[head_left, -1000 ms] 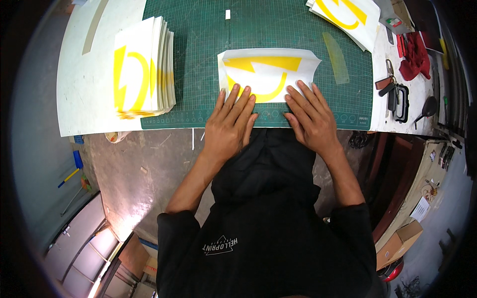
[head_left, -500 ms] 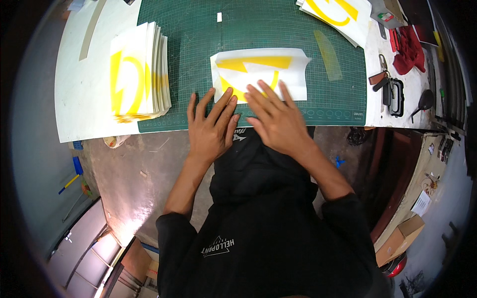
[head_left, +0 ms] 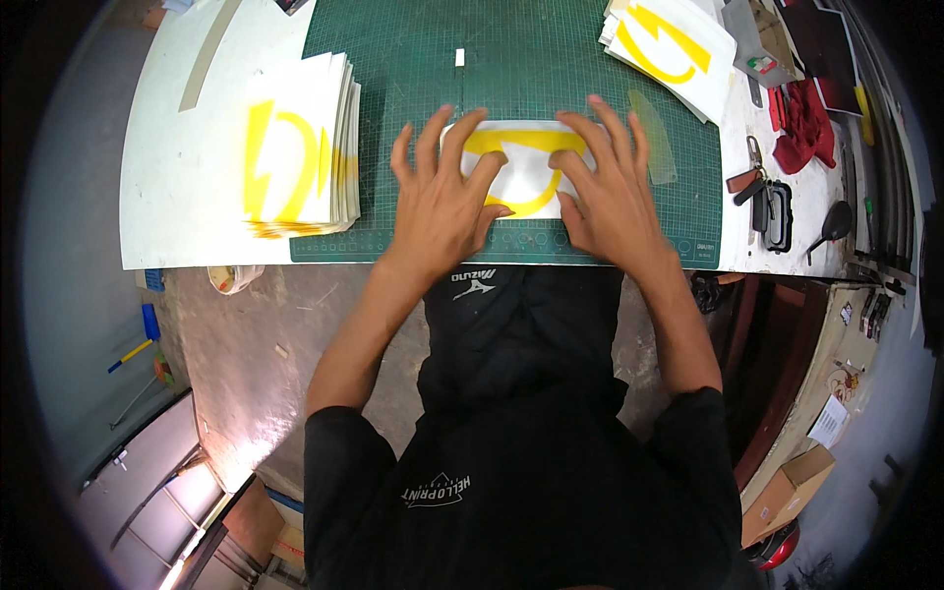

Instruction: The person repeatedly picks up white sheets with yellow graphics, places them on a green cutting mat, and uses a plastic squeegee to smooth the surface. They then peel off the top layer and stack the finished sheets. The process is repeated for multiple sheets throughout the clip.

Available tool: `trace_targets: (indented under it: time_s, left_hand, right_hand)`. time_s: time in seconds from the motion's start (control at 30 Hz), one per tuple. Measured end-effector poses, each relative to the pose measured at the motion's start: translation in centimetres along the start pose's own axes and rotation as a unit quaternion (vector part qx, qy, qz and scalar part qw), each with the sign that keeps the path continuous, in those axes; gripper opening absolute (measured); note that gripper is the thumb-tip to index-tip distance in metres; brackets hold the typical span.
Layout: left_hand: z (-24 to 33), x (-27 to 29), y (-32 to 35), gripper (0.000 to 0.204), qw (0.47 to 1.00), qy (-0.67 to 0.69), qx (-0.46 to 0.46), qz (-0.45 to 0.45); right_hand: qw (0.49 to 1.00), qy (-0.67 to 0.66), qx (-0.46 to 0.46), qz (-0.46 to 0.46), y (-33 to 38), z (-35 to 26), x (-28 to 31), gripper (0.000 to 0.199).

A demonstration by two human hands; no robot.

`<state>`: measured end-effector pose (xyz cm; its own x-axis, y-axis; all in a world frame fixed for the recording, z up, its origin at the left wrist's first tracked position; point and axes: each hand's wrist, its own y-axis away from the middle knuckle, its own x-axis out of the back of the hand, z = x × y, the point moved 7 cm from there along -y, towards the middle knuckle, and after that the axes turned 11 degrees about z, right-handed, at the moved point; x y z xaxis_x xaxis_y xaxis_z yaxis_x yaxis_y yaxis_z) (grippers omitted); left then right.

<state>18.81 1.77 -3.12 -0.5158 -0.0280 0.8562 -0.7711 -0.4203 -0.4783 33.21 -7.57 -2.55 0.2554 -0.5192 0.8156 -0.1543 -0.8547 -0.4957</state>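
Note:
A white sheet (head_left: 521,179) with a bold yellow print lies on the green cutting mat in front of me. My left hand (head_left: 444,192) is at its left end, fingers spread and bent, the thumb by the near edge and the index fingertip over the print. At the right end, my right hand (head_left: 612,187) mirrors this with its fingers apart. Both hands partly cover the sheet's ends. Whether the fingertips press on it or hover just above cannot be made out. Neither hand is closed around the sheet.
A stack of similar printed sheets (head_left: 295,147) lies on the left, another stack (head_left: 664,49) at the far right. A translucent yellowish strip (head_left: 654,138) is on the cutting mat (head_left: 413,59). Keys (head_left: 749,182), a red cloth (head_left: 806,128) and a black round-headed object (head_left: 836,221) lie rightward.
My hands have gone from lying flat along the sheet's near edge to its two ends, with fingers spread and bent. The sheet now looks narrower between them.

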Motion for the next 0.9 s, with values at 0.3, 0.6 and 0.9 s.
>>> trace_targets:
  time_s: [0.3,0.6,0.9]
  left_hand:
    - [-2.2,-2.9,0.5,0.082,0.99,0.037,-0.013,-0.136]
    - [-2.9,-4.9,1.8,0.091,0.98,0.049,-0.006,-0.194]
    - [-1.7,-4.3,2.9,0.084,0.988,0.022,0.011,-0.153]
  right_hand:
    - [0.997,0.014,-0.038,-0.06,-1.0,2.5,-2.7,0.047]
    - [0.997,0.024,-0.018,-0.066,1.5,0.9,-6.4,0.059]
    - [0.927,0.192,-0.303,0.109,4.9,9.8,0.9,0.051]
